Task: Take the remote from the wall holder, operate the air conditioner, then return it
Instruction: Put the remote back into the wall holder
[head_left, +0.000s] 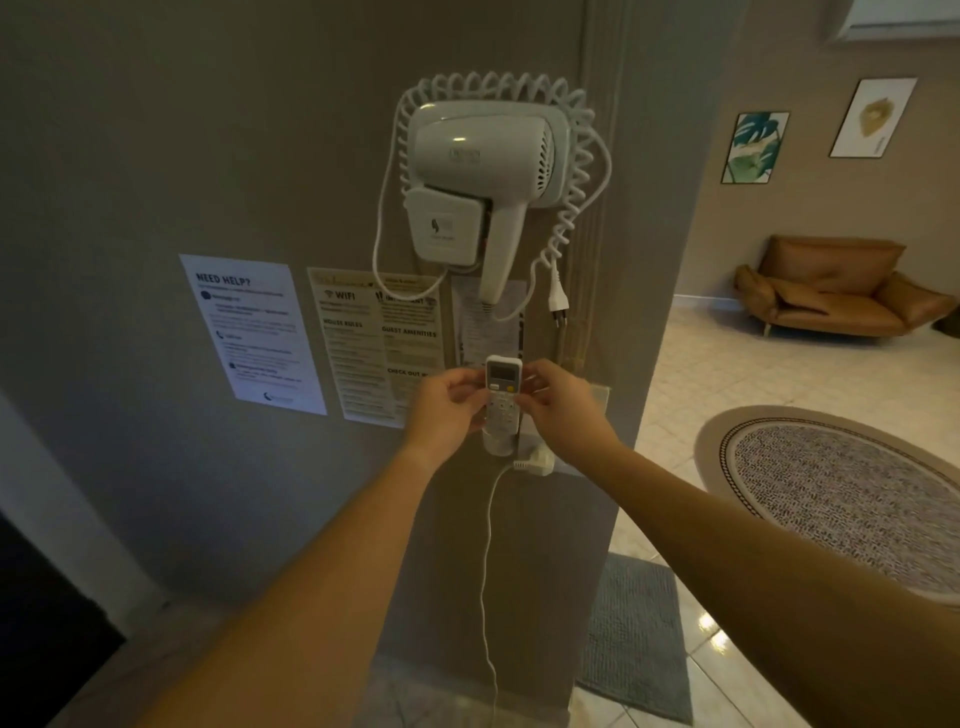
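Note:
A white remote (502, 387) with a small grey screen and a yellow button stands upright on the wall, its lower end inside a white wall holder (498, 443). My left hand (448, 407) grips the remote's left side with its fingertips. My right hand (558, 402) grips its right side in the same way. Only a white corner of the air conditioner (904, 15) shows, high on the far wall at the top right.
A white wall-mounted hair dryer (485, 171) with a coiled cord hangs just above the remote. Printed notices (249, 332) are stuck to the wall at the left. A plug and white cable (532, 462) hang below the holder. A brown sofa (831, 286) and round rug (841, 493) lie right.

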